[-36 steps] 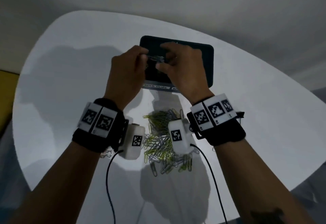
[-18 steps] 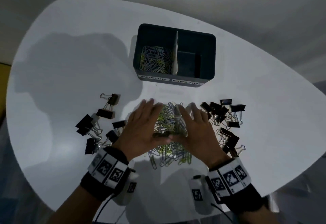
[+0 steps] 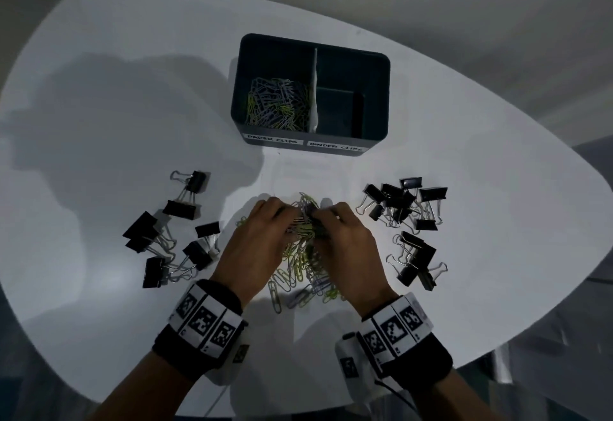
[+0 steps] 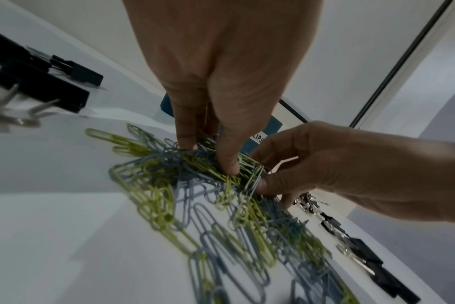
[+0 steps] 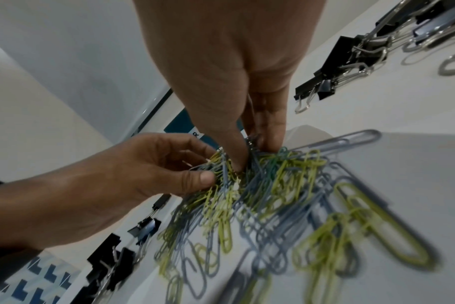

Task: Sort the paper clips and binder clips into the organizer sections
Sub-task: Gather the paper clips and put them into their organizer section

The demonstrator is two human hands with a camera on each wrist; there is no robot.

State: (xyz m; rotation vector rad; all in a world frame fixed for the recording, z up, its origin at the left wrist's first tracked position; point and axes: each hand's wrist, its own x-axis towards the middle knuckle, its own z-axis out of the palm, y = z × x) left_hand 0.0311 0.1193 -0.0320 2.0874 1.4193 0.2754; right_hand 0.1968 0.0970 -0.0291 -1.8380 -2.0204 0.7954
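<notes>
A heap of yellow-green and grey-blue paper clips (image 3: 303,264) lies on the white table in front of me. My left hand (image 3: 265,224) and right hand (image 3: 338,224) meet at the heap's far end, and each pinches a bunch of paper clips (image 4: 221,164) (image 5: 231,164) between thumb and fingers. The dark organizer (image 3: 378,102) stands further back; its left section, labelled PAPER CLIPS, holds paper clips (image 3: 275,103), and its right section, labelled BINDER CLIPS, looks bare. Black binder clips lie in a left group (image 3: 166,234) and a right group (image 3: 404,208).
The white table (image 3: 99,122) is rounded, with its near edge just behind my wrists. More binder clips (image 3: 416,261) sit to the right of my right hand. A white divider (image 3: 314,102) splits the organizer.
Both hands came back from over the organizer to the heap, laid flat round it half a second ago, and now their fingers have curled and pinch paper clips.
</notes>
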